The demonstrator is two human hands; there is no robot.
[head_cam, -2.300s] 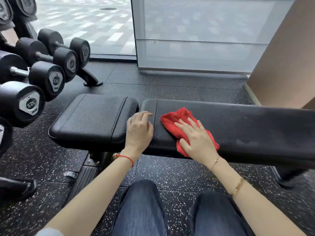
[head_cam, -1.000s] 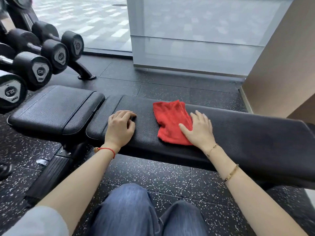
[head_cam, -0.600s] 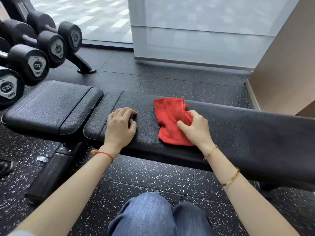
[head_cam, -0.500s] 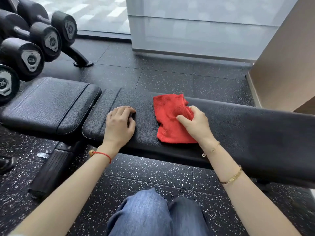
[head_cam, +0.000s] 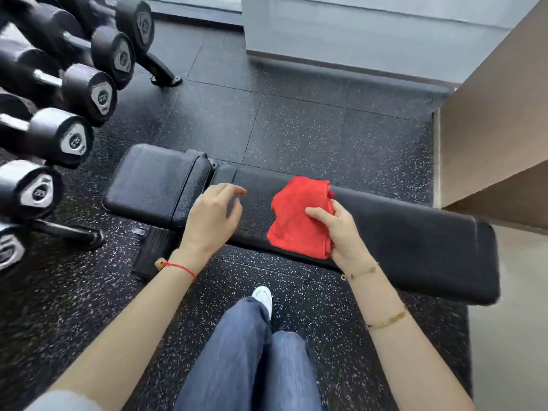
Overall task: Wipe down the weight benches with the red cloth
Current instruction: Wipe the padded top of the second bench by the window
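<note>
The weight bench (head_cam: 415,232) is the biggest thing here and everything else is placed from it. Its long axis runs from left to right across the view, a little tilted, so that the right end lies nearer to the person than the left end. It has two black pads: the long back pad (head_cam: 430,241) on the right, and the short seat pad (head_cam: 154,182) at the left end, with a narrow gap between them.

Left of the bench stands the dumbbell rack (head_cam: 59,99), with its round weight ends facing toward the bench. Under the bench and all around it is the black speckled floor (head_cam: 296,123). Beyond the right end of the bench is a beige wall (head_cam: 489,114). On the near side of the bench are the person's legs in blue jeans (head_cam: 249,366) and one white shoe (head_cam: 262,296).

The red cloth (head_cam: 296,221) is over the back pad, toward its left part, crumpled and partly folded. Whether it touches the pad I cannot tell.

The right hand (head_cam: 341,232) comes from the near side of the bench and grips the right edge of the cloth, thumb on top and fingers curled around it. The left hand (head_cam: 212,221) is above the left end of the back pad, just beside the gap, palm down, fingers relaxed and slightly spread, holding nothing.
</note>
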